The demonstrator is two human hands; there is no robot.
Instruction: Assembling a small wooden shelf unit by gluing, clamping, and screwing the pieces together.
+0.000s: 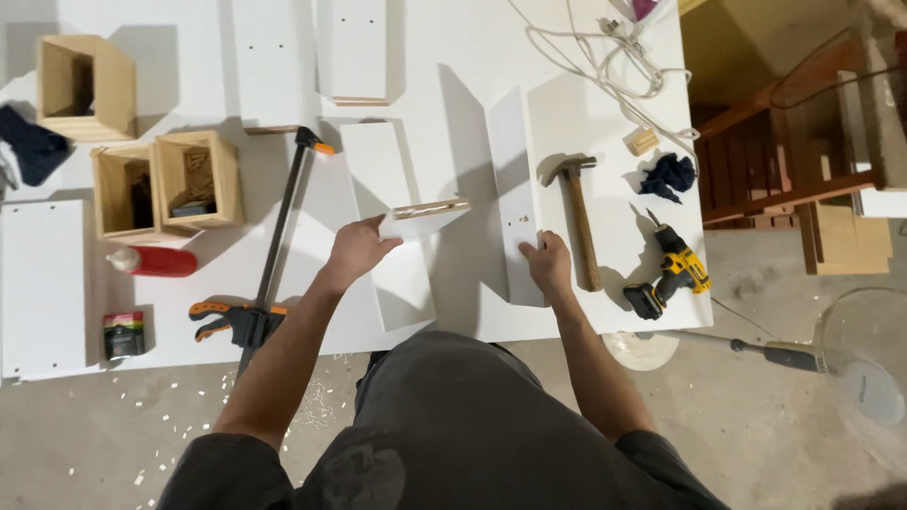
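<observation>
My left hand (357, 247) grips a small white board (430, 215) by its near end; the board is tilted so its raw wooden edge shows. It hovers over a long white panel (392, 236) that lies flat on the white table (453, 57). My right hand (546, 263) holds the near end of another white panel (513, 179), which stands on its long edge and has small holes in its face. Both panels run away from me, about a hand's width apart.
A hammer (576, 212) lies just right of the upright panel, then a yellow drill (673, 274) and a dark rag (667, 176). A long bar clamp (269, 250), red glue bottle (153, 261) and wooden boxes (165, 184) sit left. White cord (614, 61) coils at the back right.
</observation>
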